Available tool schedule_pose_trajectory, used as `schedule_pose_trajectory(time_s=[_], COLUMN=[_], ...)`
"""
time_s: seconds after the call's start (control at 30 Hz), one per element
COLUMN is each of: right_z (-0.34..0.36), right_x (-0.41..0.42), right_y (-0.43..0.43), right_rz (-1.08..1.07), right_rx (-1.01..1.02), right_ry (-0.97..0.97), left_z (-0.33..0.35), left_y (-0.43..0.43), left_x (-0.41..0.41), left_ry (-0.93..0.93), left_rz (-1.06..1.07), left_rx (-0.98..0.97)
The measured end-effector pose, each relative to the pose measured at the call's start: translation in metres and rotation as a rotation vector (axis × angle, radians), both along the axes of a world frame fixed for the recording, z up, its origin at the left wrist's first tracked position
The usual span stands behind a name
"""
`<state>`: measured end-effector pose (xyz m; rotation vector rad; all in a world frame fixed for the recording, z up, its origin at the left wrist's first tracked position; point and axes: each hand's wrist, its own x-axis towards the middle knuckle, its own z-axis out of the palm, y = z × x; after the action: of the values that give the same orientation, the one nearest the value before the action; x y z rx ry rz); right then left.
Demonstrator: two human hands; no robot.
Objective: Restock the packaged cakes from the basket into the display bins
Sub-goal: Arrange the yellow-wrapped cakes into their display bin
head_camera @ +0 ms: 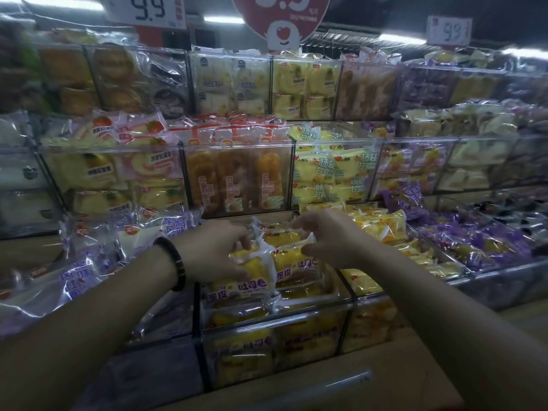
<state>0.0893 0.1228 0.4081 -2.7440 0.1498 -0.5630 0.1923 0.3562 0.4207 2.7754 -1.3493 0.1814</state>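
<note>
Step in hand, as we read it: seating packs in the bottom-row display bin point(275, 320), the clear one in the middle that is already stacked high with yellow cakes. The left hand point(218, 252) (black bracelet point(175, 264) on the wrist) has its fingers curled over the left yellow pack point(257, 266), thumb under it. The right hand point(329, 238) pinches the right yellow pack point(292, 258) between thumb and curled fingers, near its far wrapper edge. Both packs sit on top of the pile, touching each other. We see no basket in view.

To do it well, we'd say:
- Hold by the wrapper ends, not the middle; these cakes look soft and would squash.
- Lay each pack flat, printed label up and toward the shopper, lined up with the row beneath.
- Keep them inside the dividers. The purple packs point(80, 262) lie just beside on the left and the orange-yellow packs point(381, 223) on the right, so a slide mixes flavours.
- The pile is near the rim; press lightly to settle it, or the top packs may tip over the front.
</note>
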Motion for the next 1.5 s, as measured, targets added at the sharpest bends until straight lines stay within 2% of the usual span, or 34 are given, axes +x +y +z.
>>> schedule_pose_trajectory(time_s=[0.17,0.27,0.4,0.47,0.57,0.7,0.83,1.0,1.17,1.33,1.5], right_z=[0.001,0.002,0.005,0.005,0.0,-0.016,-0.054,-0.112,-0.182,-0.266,-0.357], right_x=[-0.024,-0.041,-0.074,-0.094,-0.128,-0.176,-0.219,-0.261,-0.29,-0.316,-0.322], right_y=[-0.006,-0.006,-0.01,-0.019,-0.04,-0.076,-0.115,-0.155,-0.192,-0.222,-0.25], right_rz=[-0.032,-0.033,0.007,0.023,0.019,-0.015,-0.131,-0.29,-0.447,-0.662,-0.763], right_rx=[0.166,0.278,0.488,0.562,0.621,0.728,0.817,0.893,0.97,0.959,0.94], right_ry=[-0.078,-0.068,-0.077,-0.087,-0.096,-0.112,-0.132,-0.129,-0.065,0.074,0.268], left_z=[0.006,0.007,0.007,0.006,0.0,-0.021,-0.058,-0.12,-0.188,-0.272,-0.361], left_y=[-0.013,-0.029,-0.062,-0.083,-0.113,-0.159,-0.213,-0.272,-0.329,-0.372,-0.403], left_x=[-0.02,-0.038,-0.068,-0.085,-0.114,-0.153,-0.181,-0.211,-0.232,-0.24,-0.236], left_ry=[-0.052,0.003,0.228,0.4,0.689,0.934,1.029,1.047,1.035,1.017,0.979], left_rz=[-0.03,-0.082,-0.157,-0.188,-0.207,-0.281,-0.35,-0.438,-0.42,-0.363,-0.308], left_rx=[-0.062,-0.187,-0.423,-0.519,-0.555,-0.541,-0.481,-0.357,-0.212,0.0,0.176])
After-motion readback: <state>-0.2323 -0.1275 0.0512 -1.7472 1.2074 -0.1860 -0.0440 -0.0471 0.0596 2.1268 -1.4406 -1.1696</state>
